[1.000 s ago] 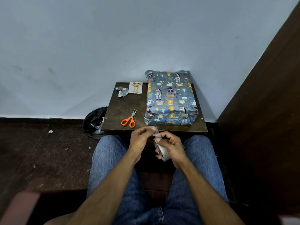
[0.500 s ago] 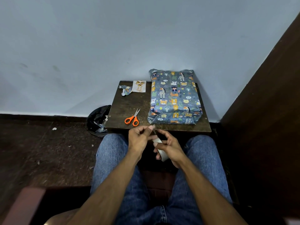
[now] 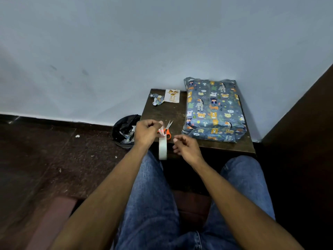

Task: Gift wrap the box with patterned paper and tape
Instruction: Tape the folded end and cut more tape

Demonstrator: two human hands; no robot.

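The box point(image 3: 214, 109), wrapped in blue animal-print paper, lies on the right half of the small dark table point(image 3: 167, 112) against the wall. My left hand point(image 3: 146, 132) pinches the free end of clear tape above the table's near left edge. The tape roll point(image 3: 162, 147) hangs from that strip, just below the hand. My right hand point(image 3: 186, 147) hovers to the right of the roll with loosely curled fingers, holding nothing. Orange-handled scissors point(image 3: 168, 129) lie on the table behind the tape strip.
A small card with gold shapes point(image 3: 172, 95) and a crumpled paper scrap point(image 3: 157, 100) sit at the table's far left. A black bag with paper scraps point(image 3: 124, 130) stands on the floor left of the table. A dark wooden panel point(image 3: 297, 123) rises on the right.
My right hand has let go of the tape roll, which now dangles from the strip in my left hand. The left hand moved up and left; the view shifted left.
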